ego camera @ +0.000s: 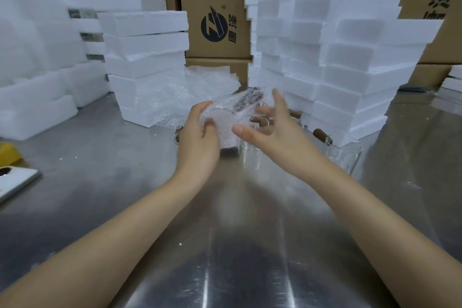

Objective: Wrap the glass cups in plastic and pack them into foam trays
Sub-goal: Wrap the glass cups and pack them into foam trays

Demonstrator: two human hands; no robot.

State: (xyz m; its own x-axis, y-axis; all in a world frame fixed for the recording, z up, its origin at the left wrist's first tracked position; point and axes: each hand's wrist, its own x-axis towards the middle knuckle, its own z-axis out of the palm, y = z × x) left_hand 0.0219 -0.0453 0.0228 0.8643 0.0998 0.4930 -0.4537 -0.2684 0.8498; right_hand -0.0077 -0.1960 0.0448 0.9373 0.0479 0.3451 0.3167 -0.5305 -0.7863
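A glass cup wrapped in bubble plastic (231,112) is held above the steel table, its dark handle showing through the wrap at the upper right. My left hand (200,132) grips the bundle from the left, fingers curled round it. My right hand (270,127) hovers just right of it, fingers spread and straight, blurred by motion; whether it touches the wrap I cannot tell. Bare glass cups (346,157) with brown handles stand on the table behind and right of my hands. A pile of bubble plastic sheets (185,92) lies behind my left hand.
Stacks of white foam trays rise at the right (350,70), centre left (145,57) and far left (37,77). Cardboard boxes (215,7) stand at the back. A yellow item (7,155) and a white flat object (15,180) sit at the table's left edge.
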